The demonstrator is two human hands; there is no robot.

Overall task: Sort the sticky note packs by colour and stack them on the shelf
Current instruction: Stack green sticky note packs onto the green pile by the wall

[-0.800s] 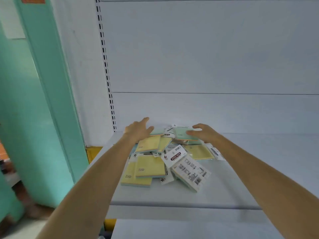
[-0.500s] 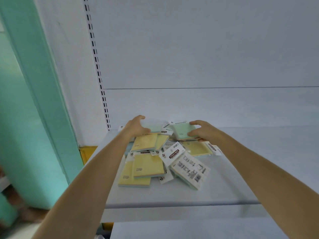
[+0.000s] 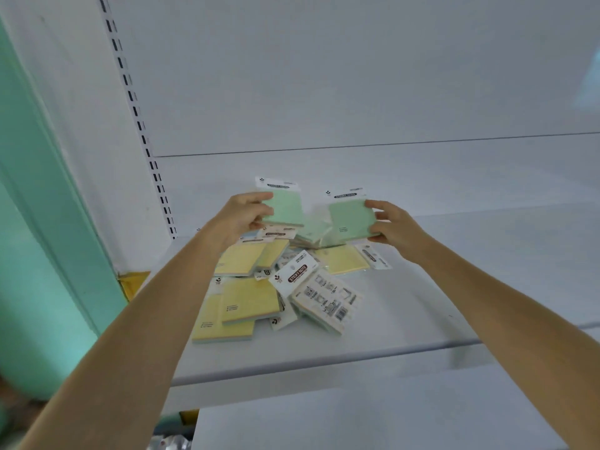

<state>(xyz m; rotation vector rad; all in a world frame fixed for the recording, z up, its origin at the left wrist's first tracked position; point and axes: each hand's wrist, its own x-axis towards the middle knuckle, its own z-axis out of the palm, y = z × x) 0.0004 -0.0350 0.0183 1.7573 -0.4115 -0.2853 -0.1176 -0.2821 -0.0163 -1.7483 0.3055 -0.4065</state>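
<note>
My left hand (image 3: pixel 242 216) holds a green sticky note pack (image 3: pixel 287 207) lifted above the pile, its white header card upward. My right hand (image 3: pixel 394 224) holds a second green pack (image 3: pixel 349 219) beside it, also raised. Below them on the white shelf (image 3: pixel 438 303) lies a loose pile: several yellow packs (image 3: pixel 250 300), one more yellow pack (image 3: pixel 345 259) at the right, a pack lying face down (image 3: pixel 326 302) showing its barcode, and more green packs (image 3: pixel 313 232) at the back, partly hidden.
The white back panel (image 3: pixel 357 92) rises behind the shelf, with a slotted upright (image 3: pixel 139 125) at the left. A teal pillar (image 3: pixel 42 222) stands left of the unit. A lower shelf (image 3: pixel 357 423) shows beneath the front edge.
Both hands went from resting on the back of the pile to gripping a green pack each and lifting them above it. The camera has moved closer.
</note>
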